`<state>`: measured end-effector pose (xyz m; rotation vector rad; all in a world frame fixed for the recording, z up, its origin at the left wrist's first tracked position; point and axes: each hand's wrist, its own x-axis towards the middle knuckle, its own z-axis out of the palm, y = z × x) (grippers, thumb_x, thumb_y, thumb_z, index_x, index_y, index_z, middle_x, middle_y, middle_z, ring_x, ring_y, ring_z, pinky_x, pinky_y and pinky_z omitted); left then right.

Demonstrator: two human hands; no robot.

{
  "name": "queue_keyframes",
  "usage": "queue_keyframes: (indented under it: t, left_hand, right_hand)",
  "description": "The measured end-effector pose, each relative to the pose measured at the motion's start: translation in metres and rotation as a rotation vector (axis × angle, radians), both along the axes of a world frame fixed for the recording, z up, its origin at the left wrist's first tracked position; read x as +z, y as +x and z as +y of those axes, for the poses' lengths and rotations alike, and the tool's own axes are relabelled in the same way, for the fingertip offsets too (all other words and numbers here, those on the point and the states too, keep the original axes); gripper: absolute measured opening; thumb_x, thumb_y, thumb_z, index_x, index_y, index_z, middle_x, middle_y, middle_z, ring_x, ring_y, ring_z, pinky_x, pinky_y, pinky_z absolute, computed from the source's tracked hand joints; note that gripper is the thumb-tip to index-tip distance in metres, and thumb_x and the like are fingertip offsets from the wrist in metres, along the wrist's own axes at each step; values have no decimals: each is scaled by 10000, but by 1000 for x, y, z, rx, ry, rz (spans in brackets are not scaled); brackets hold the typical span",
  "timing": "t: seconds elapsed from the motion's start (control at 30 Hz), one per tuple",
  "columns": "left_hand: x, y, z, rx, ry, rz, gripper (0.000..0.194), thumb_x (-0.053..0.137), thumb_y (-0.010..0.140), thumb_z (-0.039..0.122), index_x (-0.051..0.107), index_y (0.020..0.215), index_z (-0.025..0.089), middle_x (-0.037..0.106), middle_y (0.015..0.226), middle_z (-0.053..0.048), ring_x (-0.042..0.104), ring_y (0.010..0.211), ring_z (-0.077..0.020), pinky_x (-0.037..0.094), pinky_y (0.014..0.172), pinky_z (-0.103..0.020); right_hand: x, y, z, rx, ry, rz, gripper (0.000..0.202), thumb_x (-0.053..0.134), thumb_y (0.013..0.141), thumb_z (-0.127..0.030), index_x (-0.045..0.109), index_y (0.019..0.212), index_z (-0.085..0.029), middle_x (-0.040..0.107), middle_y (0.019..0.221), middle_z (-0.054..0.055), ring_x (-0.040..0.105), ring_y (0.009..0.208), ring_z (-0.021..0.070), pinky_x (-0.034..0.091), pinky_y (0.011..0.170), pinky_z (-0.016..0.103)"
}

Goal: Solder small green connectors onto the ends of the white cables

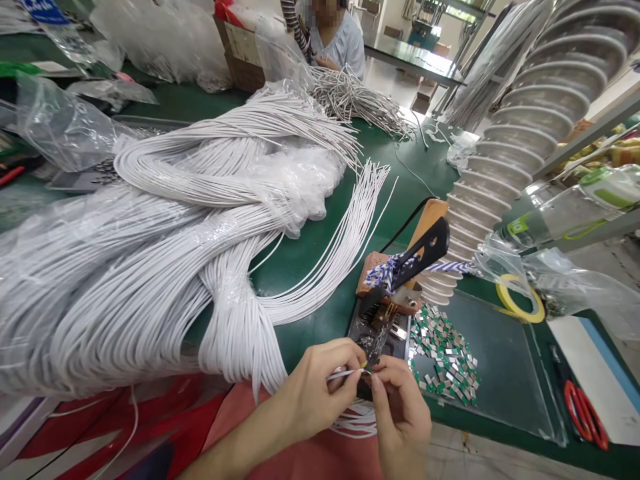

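Observation:
My left hand (320, 383) pinches a white cable (340, 375) close to its end, where a bit of yellow shows. Opposite it, fingertip to fingertip, my right hand (400, 407) is closed on a tiny green piece (369, 373), seemingly a small circuit board like those in the tray. The cable end and the piece meet or nearly meet; the fingers hide the exact contact. Just beyond my fingertips stands a dark fixture (383, 327) with a black bar (433, 243) and blue-and-white cloth tied round it. More white cables (357, 421) lie below my hands.
Large bundles of white cable (165, 313) cover the left of the green table (310, 337). A tray (520, 373) at right holds many small circuit boards (447, 357). Nearby are red-handled scissors (585, 413), yellow tape (520, 300) and a ribbed hose (530, 127). Another person (340, 43) sits across.

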<state>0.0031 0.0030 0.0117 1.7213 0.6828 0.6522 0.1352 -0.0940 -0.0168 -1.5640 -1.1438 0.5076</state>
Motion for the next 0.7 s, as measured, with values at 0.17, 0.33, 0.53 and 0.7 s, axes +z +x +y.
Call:
queue_keyframes:
  t: [0.17, 0.33, 0.53, 0.7]
  left_hand:
    - [3, 1, 0, 35, 8, -47, 169, 506, 851, 75, 529, 707, 160, 633, 817, -42, 603, 717, -136, 453, 656, -209]
    - [7, 2, -2, 77, 18, -73, 172, 505, 833, 65, 542, 693, 157, 636, 787, -43, 622, 719, -148, 466, 658, -219]
    - [2, 1, -3, 77, -38, -75, 166, 526, 862, 101, 549, 708, 159, 640, 811, -41, 626, 737, -148, 472, 678, -221]
    - [2, -1, -1, 68, -53, -40, 174, 530, 867, 127, 546, 697, 161, 640, 806, -41, 616, 720, -151, 466, 659, -226]
  right_hand:
    - [1, -5, 3, -33, 19, 61, 99, 586, 892, -184, 625, 802, -198, 649, 918, 80, 640, 842, 191, 523, 731, 281]
    - [3, -8, 4, -52, 53, 115, 104, 597, 887, -182, 628, 789, -198, 634, 924, 76, 628, 843, 191, 505, 733, 284]
    - [2, -7, 3, -14, 36, 143, 122, 581, 889, -145, 622, 795, -212, 621, 948, 55, 610, 879, 178, 490, 763, 270]
    - [0, -6, 1, 6, 1, 124, 107, 577, 896, -144, 624, 821, -205, 610, 956, 62, 612, 845, 170, 494, 733, 259]
